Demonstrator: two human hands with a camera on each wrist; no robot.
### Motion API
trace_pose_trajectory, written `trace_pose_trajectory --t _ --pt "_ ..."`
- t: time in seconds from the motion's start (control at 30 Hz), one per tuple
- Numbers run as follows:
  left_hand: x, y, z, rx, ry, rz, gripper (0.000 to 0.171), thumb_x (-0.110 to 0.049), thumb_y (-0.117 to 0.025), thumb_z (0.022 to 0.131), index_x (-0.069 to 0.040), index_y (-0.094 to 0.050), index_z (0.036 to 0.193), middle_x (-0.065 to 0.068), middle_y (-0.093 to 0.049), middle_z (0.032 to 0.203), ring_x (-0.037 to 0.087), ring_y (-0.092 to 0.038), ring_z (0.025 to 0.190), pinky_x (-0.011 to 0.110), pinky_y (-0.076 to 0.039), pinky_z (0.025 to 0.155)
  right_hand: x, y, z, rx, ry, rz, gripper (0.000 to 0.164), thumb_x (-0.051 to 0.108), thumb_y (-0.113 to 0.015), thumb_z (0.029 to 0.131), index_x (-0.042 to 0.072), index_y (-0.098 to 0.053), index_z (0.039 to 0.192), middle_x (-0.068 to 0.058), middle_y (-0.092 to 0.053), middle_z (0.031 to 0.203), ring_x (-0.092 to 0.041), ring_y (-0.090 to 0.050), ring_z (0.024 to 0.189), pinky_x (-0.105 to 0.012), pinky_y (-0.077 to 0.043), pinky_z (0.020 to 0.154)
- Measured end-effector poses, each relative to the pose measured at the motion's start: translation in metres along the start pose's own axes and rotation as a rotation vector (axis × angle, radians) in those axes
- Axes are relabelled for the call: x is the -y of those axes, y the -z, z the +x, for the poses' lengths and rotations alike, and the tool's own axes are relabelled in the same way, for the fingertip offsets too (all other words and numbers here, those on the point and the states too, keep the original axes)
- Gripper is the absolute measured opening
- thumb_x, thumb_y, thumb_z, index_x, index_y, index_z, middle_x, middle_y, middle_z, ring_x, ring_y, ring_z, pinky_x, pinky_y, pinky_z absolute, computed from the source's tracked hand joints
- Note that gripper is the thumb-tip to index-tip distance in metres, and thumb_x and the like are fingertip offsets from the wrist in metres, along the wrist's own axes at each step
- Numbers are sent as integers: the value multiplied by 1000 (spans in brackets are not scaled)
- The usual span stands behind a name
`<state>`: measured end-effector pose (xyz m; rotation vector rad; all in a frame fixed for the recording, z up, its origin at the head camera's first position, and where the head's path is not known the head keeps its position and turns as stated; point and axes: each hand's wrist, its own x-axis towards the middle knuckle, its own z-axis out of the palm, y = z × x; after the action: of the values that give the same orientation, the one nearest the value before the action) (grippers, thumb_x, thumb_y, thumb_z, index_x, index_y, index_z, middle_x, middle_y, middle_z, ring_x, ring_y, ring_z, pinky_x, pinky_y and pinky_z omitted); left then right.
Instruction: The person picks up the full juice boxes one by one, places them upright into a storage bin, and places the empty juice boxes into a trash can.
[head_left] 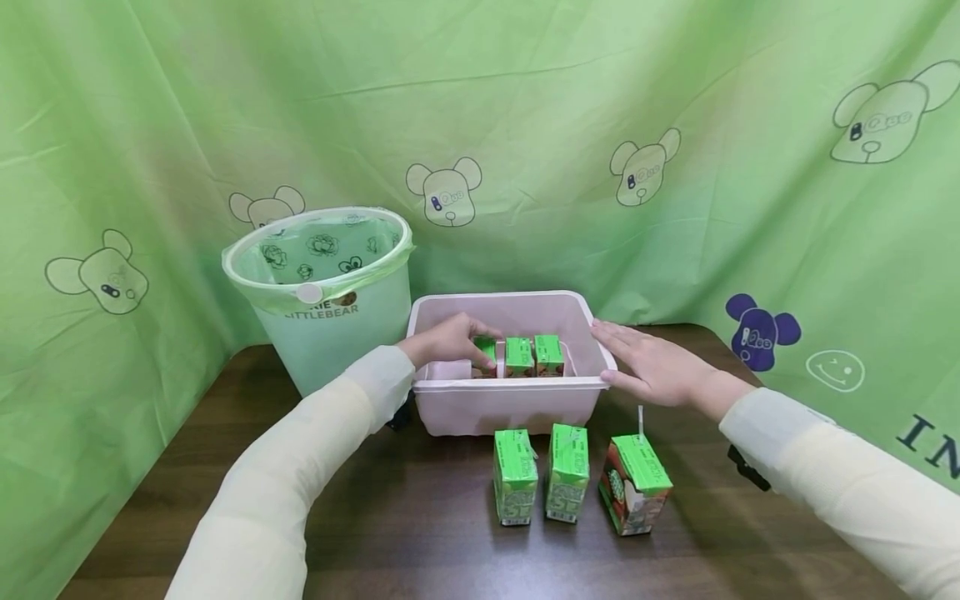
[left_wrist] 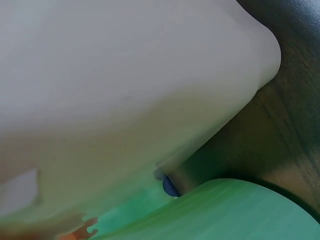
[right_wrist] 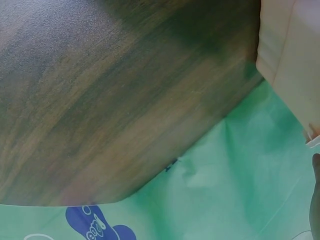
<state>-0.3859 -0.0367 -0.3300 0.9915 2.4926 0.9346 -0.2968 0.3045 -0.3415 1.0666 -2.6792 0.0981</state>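
Inside the pale pink plastic bin [head_left: 513, 412], my left hand [head_left: 444, 340] grips the leftmost juice box [head_left: 484, 353] between thumb and fingers. Two more green-topped juice boxes, a middle one [head_left: 518, 357] and a right one [head_left: 549, 355], stand beside it in a row. My right hand [head_left: 654, 365] rests on the bin's right rim, fingers straight. On the table in front are a narrow juice box [head_left: 515, 479], a similar one [head_left: 567, 473] and a red-sided juice box [head_left: 636, 486] with its straw sticking up. The bin's wall [left_wrist: 125, 75] fills much of the left wrist view.
A mint green trash can [head_left: 337, 333] with a liner stands left of the bin, close to my left forearm. The dark wooden table [head_left: 420, 542] ends at a green curtain [head_left: 525, 100] printed with bear heads. The right wrist view shows mostly tabletop [right_wrist: 125, 100].
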Motion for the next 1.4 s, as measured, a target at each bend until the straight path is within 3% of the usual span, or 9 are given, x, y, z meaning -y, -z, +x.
trace_pose_trajectory --t 0.17,0.3,0.53,0.57,0.67,0.7,0.77,1.13,1.4 --pt "-2 2 -1 -8 -6 -5 56 -14 -81 80 -6 -60 132 7 -63 128 7 -25 42 22 -35 51 -1 0 -1 25 -34 26 71 36 -54 99 -6 -28 149 -24 -31 152 -41 -30 138 -53 -29 109" --pt "-5 3 -3 -10 -8 -21 56 -14 -81 79 -6 -61 131 10 -64 126 6 -26 40 21 -33 46 0 1 -1 43 -63 61 72 37 -54 99 -4 -25 151 -23 -28 154 -40 -27 140 -55 -28 110" --pt "-10 8 -9 -32 -18 -30 53 -13 -80 81 -5 -62 129 9 -61 129 8 -24 43 24 -47 77 2 5 1 72 -96 96 73 40 -52 100 -1 -23 152 -22 -25 155 -39 -24 141 -55 -26 111" --pt "-11 9 -10 -35 -17 -38 53 -12 -80 81 -4 -61 130 9 -61 130 8 -35 46 24 -47 83 2 5 1 74 -101 98 73 41 -52 100 0 -23 152 -22 -25 155 -39 -24 141 -55 -26 111" --pt "-16 13 -13 -45 -21 -81 54 -11 -80 81 -3 -60 130 10 -60 132 14 -65 82 29 -47 96 1 6 0 71 -115 106 73 42 -53 99 2 -24 153 -21 -26 155 -39 -24 141 -56 -26 110" --pt "-17 14 -14 -49 -27 -95 54 -11 -80 81 -3 -60 131 10 -60 132 18 -65 100 32 -44 101 1 7 0 65 -121 109 73 42 -53 99 2 -25 153 -21 -27 155 -38 -25 141 -56 -26 110" --pt "-20 18 -18 -59 -43 -120 55 -10 -79 81 -1 -59 131 10 -59 133 24 -51 127 37 -39 107 1 7 -1 52 -129 116 72 42 -54 98 3 -26 152 -20 -27 155 -38 -25 141 -56 -26 110" --pt "-35 40 -47 -155 -138 -152 52 -11 -80 81 -3 -62 129 8 -62 129 20 -55 122 34 -39 107 5 18 -4 -79 -62 97 53 28 -52 101 -2 -41 145 -22 -42 146 -42 -39 133 -58 -35 103" --pt "-42 51 -78 -233 -205 -123 53 -13 -81 80 -5 -62 129 6 -65 124 21 -59 116 34 -44 101 13 34 -11 -172 -98 95 37 21 -49 103 2 -57 133 -20 -60 129 -43 -56 116 -59 -44 93"
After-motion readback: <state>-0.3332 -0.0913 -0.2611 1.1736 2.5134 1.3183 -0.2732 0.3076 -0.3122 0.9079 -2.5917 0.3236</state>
